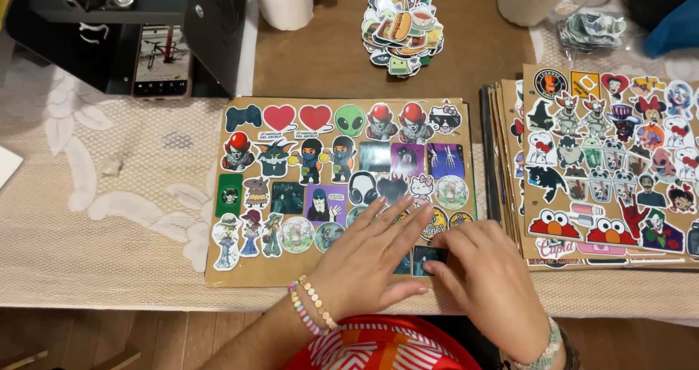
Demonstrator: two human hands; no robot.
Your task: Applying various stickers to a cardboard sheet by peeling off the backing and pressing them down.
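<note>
A brown cardboard sheet point(218, 272) covered with several colourful stickers lies flat in front of me. My left hand point(368, 257) rests flat on its lower right part, fingers spread over the stickers, with a beaded bracelet on the wrist. My right hand point(488, 275) lies beside it, fingertips pressing a small dark rectangular sticker point(429, 256) onto the sheet near its bottom edge. Neither hand grips anything.
A stack of sticker-covered cardboard sheets point(604, 166) lies to the right. A loose pile of stickers point(402, 28) sits at the back centre, a bag of stickers point(593, 29) at the back right. A black machine point(138, 28) stands at the back left on a lace tablecloth point(95, 188).
</note>
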